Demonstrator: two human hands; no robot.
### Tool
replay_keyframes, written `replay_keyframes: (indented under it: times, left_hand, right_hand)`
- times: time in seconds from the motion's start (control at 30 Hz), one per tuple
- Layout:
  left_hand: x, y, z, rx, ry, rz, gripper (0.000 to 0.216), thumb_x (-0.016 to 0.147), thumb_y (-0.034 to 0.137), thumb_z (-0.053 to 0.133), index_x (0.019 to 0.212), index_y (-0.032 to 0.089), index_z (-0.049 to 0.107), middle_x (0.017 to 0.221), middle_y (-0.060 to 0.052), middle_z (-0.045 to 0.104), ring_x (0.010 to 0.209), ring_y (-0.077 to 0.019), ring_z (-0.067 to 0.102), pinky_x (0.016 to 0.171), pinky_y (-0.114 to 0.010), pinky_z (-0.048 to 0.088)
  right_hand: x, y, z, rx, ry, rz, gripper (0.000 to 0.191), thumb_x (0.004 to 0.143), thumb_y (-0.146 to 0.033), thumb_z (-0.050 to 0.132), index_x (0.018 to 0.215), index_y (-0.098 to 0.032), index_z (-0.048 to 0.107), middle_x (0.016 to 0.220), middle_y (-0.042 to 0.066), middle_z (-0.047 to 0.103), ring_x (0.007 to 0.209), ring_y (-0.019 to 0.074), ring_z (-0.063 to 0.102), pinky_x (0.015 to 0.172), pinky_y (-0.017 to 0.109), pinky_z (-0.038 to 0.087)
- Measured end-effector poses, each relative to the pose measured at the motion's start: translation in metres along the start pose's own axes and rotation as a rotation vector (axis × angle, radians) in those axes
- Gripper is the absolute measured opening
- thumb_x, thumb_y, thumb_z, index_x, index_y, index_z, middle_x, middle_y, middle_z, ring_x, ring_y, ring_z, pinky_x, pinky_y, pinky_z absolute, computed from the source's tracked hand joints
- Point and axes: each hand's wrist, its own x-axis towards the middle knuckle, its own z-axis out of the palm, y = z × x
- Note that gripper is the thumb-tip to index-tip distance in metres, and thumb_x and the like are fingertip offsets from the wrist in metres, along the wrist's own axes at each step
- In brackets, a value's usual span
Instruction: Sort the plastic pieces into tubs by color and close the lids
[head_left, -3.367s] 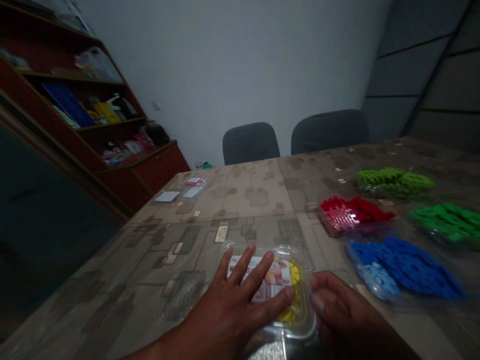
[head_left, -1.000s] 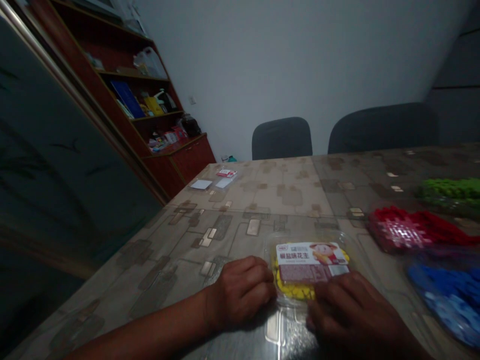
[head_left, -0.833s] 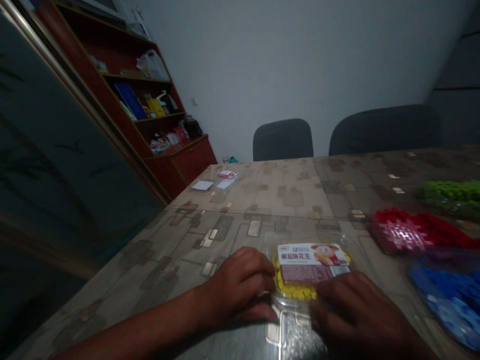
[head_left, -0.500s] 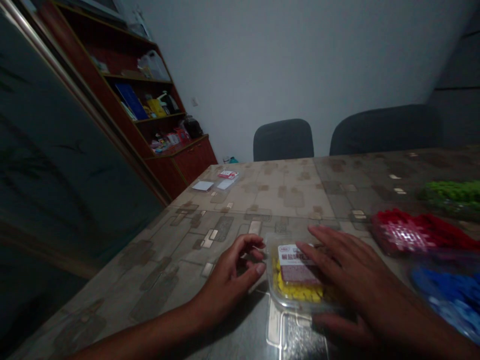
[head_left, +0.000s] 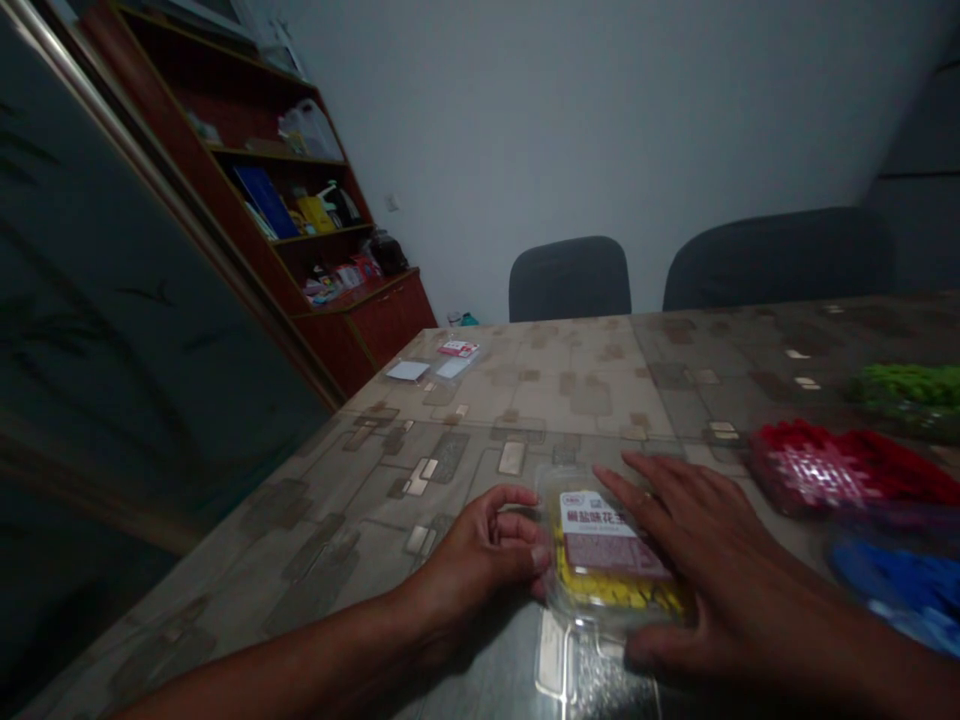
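Note:
A clear plastic box (head_left: pixel 600 585) with a white and red label, full of yellow pieces, lies on the patterned table (head_left: pixel 540 400) in front of me. My left hand (head_left: pixel 484 555) is curled against the box's left edge, its fingers pinched on the rim. My right hand (head_left: pixel 712 560) lies flat over the box's right half, fingers spread across the lid and thumb under the near edge.
Clear trays of red pieces (head_left: pixel 832 470), blue pieces (head_left: pixel 907 590) and light green pieces (head_left: pixel 907 390) sit at the right. Small white cards (head_left: pixel 435 365) lie at the table's far left corner. Two dark chairs (head_left: pixel 570 280) stand behind the table, a red-brown shelf unit (head_left: pixel 300 220) at left.
My right hand has moved from the box's near edge to lie flat on its lid. My left hand opened briefly, then curled back onto the left rim. The box shifted slightly.

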Motion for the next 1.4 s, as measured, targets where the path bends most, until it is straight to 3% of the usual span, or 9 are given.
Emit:
replay_keyframes:
  times: [0.17,0.33,0.5,0.7,0.9,1.03,1.13,1.27,1.4]
  left_hand:
    - [0.000,-0.006,0.003,-0.044,-0.011,-0.015,0.046,0.063,0.014,0.083,0.099,0.014,0.055,0.071,0.002,0.063,0.059,-0.0108,0.059,0.058,-0.024,0.045]
    - [-0.003,-0.002,-0.003,0.021,-0.022,0.098,0.046,0.070,0.015,0.081,0.107,0.020,0.054,0.075,0.004,0.057,0.062,-0.0086,0.054,0.060,-0.023,0.043]
    - [0.004,0.015,-0.005,0.174,0.024,0.121,0.067,0.062,0.018,0.086,0.121,0.021,0.055,0.112,-0.007,0.056,0.102,-0.0195,0.056,0.084,-0.030,0.046]
    - [0.025,0.020,0.004,0.164,0.042,0.090,0.043,0.063,0.022,0.083,0.100,0.015,0.063,0.084,0.000,0.056,0.065,-0.0105,0.054,0.058,-0.024,0.043]
    - [0.028,0.018,0.005,0.191,0.020,0.085,0.026,0.069,0.020,0.075,0.091,0.014,0.063,0.084,-0.005,0.061,0.070,-0.0163,0.059,0.061,-0.027,0.046]
    - [0.020,0.027,0.003,0.481,-0.007,0.336,0.052,0.078,0.022,0.072,0.127,0.025,0.055,0.135,-0.010,0.052,0.121,-0.0273,0.050,0.100,-0.041,0.039]
    - [0.014,0.033,0.003,0.788,-0.181,0.375,0.070,0.077,0.034,0.076,0.139,0.027,0.047,0.151,-0.012,0.039,0.138,-0.0338,0.032,0.112,-0.048,0.024]
    - [0.014,0.032,0.004,1.051,-0.307,0.375,0.101,0.060,0.044,0.087,0.146,0.025,0.038,0.157,-0.015,0.029,0.143,-0.0402,0.023,0.116,-0.055,0.014]
    - [0.018,0.031,0.001,1.120,-0.312,0.346,0.106,0.062,0.049,0.084,0.150,0.022,0.031,0.158,-0.017,0.025,0.143,-0.0423,0.021,0.115,-0.058,0.014]
  right_hand:
    - [0.001,0.000,0.003,-0.012,-0.061,-0.032,0.113,0.060,-0.074,0.069,0.153,-0.028,0.023,0.155,0.026,0.025,0.141,0.0440,0.022,0.107,0.067,0.022]
    - [0.001,0.000,-0.002,0.013,-0.163,0.044,0.115,0.061,-0.075,0.068,0.153,-0.030,0.018,0.158,0.024,0.012,0.143,0.0435,0.008,0.108,0.069,0.014]
    - [0.007,-0.003,-0.011,0.075,-0.277,0.135,0.112,0.059,-0.072,0.071,0.152,-0.032,0.023,0.160,0.019,0.014,0.144,0.0423,0.007,0.112,0.062,0.014]
    - [0.010,-0.005,-0.017,0.111,-0.298,0.152,0.110,0.057,-0.072,0.073,0.150,-0.032,0.029,0.160,0.018,0.015,0.144,0.0437,0.009,0.112,0.061,0.014]
    - [0.005,0.003,-0.007,0.117,-0.226,0.098,0.107,0.057,-0.070,0.074,0.149,-0.033,0.033,0.159,0.017,0.021,0.143,0.0447,0.014,0.110,0.064,0.021]
    - [-0.011,0.026,0.000,0.127,-0.018,0.016,0.111,0.059,-0.069,0.074,0.151,-0.042,0.020,0.161,0.009,0.020,0.142,0.0423,0.022,0.106,0.068,0.029]
    - [-0.023,0.040,0.002,0.101,0.097,0.006,0.128,0.051,-0.060,0.083,0.153,-0.042,0.007,0.161,0.007,0.020,0.140,0.0436,0.027,0.105,0.069,0.031]
    - [-0.026,0.036,0.000,0.123,-0.033,0.076,0.128,0.051,-0.047,0.086,0.154,-0.036,0.011,0.160,0.010,0.021,0.139,0.0440,0.027,0.106,0.064,0.034]
    - [-0.024,0.032,-0.014,0.194,-0.120,0.132,0.128,0.052,-0.040,0.085,0.155,-0.030,0.010,0.160,0.011,0.018,0.141,0.0414,0.023,0.109,0.059,0.033]
